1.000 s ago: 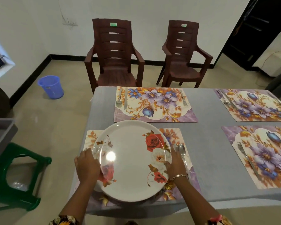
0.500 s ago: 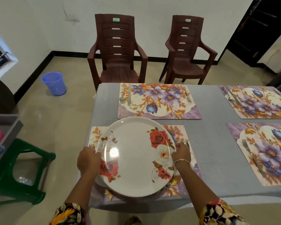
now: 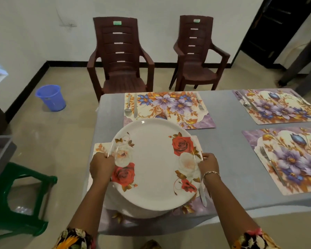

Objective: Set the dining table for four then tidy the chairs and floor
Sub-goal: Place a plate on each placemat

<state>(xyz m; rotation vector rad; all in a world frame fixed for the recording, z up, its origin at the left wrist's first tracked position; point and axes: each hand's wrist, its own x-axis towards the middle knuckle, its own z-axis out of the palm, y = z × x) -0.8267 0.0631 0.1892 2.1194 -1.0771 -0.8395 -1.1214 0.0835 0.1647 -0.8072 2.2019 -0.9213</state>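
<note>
A white plate with red roses [image 3: 154, 164] is held by its rim, my left hand [image 3: 101, 167] gripping the left edge and my right hand [image 3: 207, 165] the right edge. It hovers, tilted, over a stack of plates [image 3: 145, 212] on the near left placemat [image 3: 100, 147]. A knife [image 3: 203, 196] lies on that mat by my right wrist. The far left placemat [image 3: 169, 108] carries a spoon [image 3: 127, 109], a knife [image 3: 135, 106] and a fork [image 3: 199, 103]. Two floral placemats [image 3: 276, 106] [image 3: 291, 159] lie to the right with cutlery.
The table has a grey cloth [image 3: 228, 159]. Two brown plastic chairs [image 3: 122, 60] [image 3: 196, 56] stand back from its far side near the wall. A blue bucket [image 3: 51, 97] sits on the floor at left, and a green stool [image 3: 16, 198] stands near the table's left corner.
The top plate has risen off the stack and moved slightly away from me. Both hands have shifted up onto its side rim.
</note>
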